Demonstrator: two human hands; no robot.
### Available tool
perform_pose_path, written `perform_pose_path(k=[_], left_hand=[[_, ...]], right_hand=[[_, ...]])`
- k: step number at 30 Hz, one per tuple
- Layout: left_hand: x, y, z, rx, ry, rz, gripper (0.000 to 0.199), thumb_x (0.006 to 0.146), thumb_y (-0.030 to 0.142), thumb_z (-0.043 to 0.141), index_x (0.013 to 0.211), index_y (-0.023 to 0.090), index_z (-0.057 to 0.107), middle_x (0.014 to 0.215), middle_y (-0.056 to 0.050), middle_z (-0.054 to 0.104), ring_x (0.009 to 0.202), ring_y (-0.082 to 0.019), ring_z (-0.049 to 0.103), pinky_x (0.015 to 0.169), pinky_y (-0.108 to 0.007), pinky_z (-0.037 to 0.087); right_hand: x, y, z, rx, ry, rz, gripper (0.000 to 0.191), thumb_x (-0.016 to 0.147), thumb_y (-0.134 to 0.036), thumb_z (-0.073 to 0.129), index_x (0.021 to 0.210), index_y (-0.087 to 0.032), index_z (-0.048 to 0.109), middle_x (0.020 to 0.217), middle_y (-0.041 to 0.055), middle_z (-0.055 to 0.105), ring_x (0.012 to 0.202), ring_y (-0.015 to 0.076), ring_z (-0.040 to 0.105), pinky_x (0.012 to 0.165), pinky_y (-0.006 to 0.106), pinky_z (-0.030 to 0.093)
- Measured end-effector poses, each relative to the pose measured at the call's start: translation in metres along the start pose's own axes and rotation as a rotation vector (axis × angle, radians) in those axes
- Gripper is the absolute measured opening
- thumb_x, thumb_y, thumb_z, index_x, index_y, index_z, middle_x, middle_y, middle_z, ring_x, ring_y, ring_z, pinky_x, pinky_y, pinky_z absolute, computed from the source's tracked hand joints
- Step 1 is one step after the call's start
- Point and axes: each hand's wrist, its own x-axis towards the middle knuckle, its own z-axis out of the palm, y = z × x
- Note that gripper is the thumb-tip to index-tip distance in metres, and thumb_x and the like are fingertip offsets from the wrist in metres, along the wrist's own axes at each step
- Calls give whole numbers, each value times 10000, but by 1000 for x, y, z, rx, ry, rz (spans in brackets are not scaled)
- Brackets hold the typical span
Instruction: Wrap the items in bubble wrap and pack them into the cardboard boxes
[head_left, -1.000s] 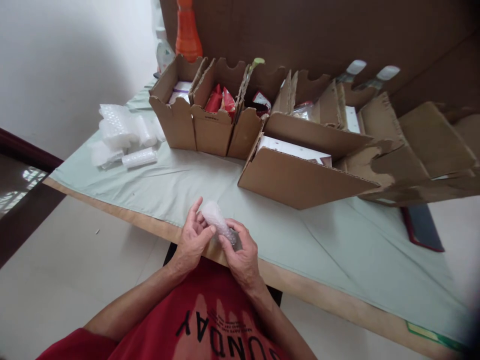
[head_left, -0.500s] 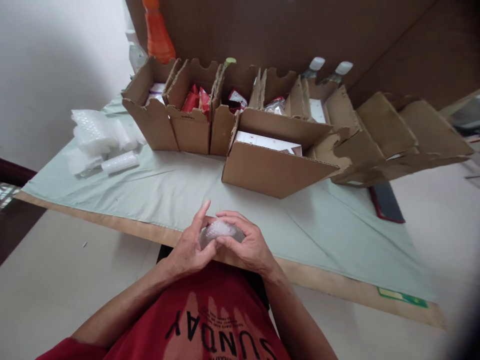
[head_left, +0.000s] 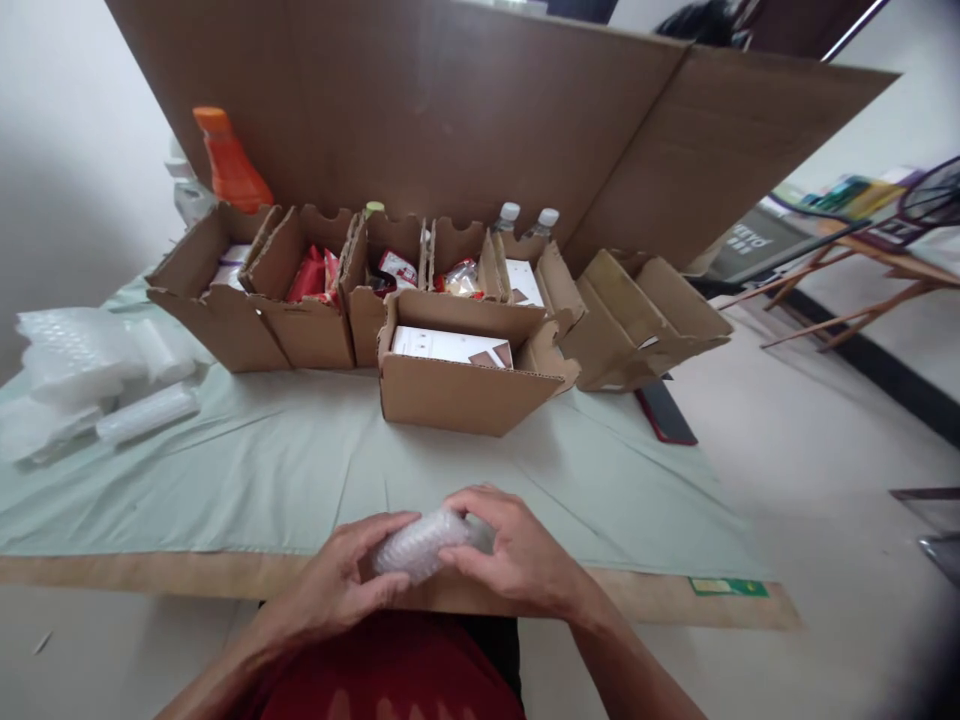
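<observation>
A small roll of bubble wrap (head_left: 418,546) lies between my two hands above the front edge of the table (head_left: 315,500). My left hand (head_left: 345,572) is closed round its left end, thumb below and fingers above. Its right end is gripped by my right hand (head_left: 504,548), with thumb and fingers on opposite sides. Whatever may be inside the wrap cannot be made out. Straight ahead stands a cardboard box (head_left: 457,400) holding a white carton (head_left: 442,343).
Several open cardboard bins (head_left: 307,335) stand in a row behind, some with red packets. Bubble wrap pieces (head_left: 82,350) lie at the left. An orange bottle (head_left: 232,165) and a tall cardboard panel (head_left: 420,120) are at the back. A dark flat item (head_left: 666,412) lies by the right edge.
The view has tilted up and swung right. The bubble wrap roll, seen nearly end-on before, now shows its long side, and my hands have moved a little apart along it.
</observation>
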Motion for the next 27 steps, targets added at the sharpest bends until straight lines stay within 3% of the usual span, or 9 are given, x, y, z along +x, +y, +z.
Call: perform_pose_path(k=[3, 7, 9, 11, 13, 17, 22, 27], left_hand=[[18, -2, -14, -37, 5, 54, 504, 866, 435, 662, 1336, 252, 661, 1148, -81, 771, 1054, -273, 721, 957, -401, 573], [46, -28, -23, -120, 181, -27, 436, 882, 457, 657, 1236, 205, 697, 1011, -102, 787, 962, -243, 738, 870, -381, 595], [55, -42, -21, -189, 258, -72, 433, 862, 460, 677, 1178, 167, 709, 981, -122, 786, 905, -235, 741, 796, -363, 602], [60, -52, -18, -230, 298, -90, 430, 860, 448, 676, 1165, 146, 706, 975, -133, 786, 860, -222, 740, 761, -352, 602], [60, -55, -16, -221, 303, -71, 407, 867, 425, 664, 1160, 146, 707, 974, -133, 787, 855, -218, 743, 770, -355, 606], [57, -51, -16, -114, 279, 13, 339, 877, 365, 636, 1145, 176, 723, 967, -110, 793, 894, -222, 750, 812, -369, 613], [58, -50, -17, -37, 267, 84, 305, 881, 317, 608, 1134, 193, 726, 940, -89, 795, 801, -195, 741, 733, -324, 617], [58, -53, -13, 42, 272, 173, 285, 882, 253, 594, 1138, 210, 712, 934, -69, 787, 725, -164, 715, 691, -297, 608]], right_hand=[[2, -2, -50, 107, 201, -17, 130, 826, -321, 749, 936, -265, 705, 840, -20, 723, 760, 168, 667, 693, 289, 540], [31, 6, -119, 300, 663, 11, 246, 775, -408, 774, 965, -267, 706, 847, -3, 715, 745, 168, 648, 672, 299, 535], [53, 12, -144, 299, 754, 59, 294, 731, -440, 765, 941, -245, 701, 861, 13, 714, 763, 178, 639, 694, 320, 529], [72, 15, -159, 133, 730, 138, 287, 713, -454, 732, 872, -218, 687, 837, 30, 705, 752, 192, 626, 688, 334, 506], [87, 12, -166, -209, 651, 245, 226, 731, -419, 685, 807, -207, 663, 796, 42, 695, 737, 208, 622, 674, 336, 472], [107, -5, -161, -862, 502, 449, 196, 785, -334, 602, 903, -200, 684, 844, 96, 729, 804, 283, 667, 661, 342, 418], [130, -16, -149, -1069, 269, 544, 351, 815, -317, 633, 1141, -201, 692, 919, 139, 766, 813, 311, 700, 639, 341, 417], [144, -18, -142, -1179, 23, 511, 251, 888, -370, 601, 972, -196, 760, 932, 141, 775, 907, 317, 717, 672, 347, 445]])
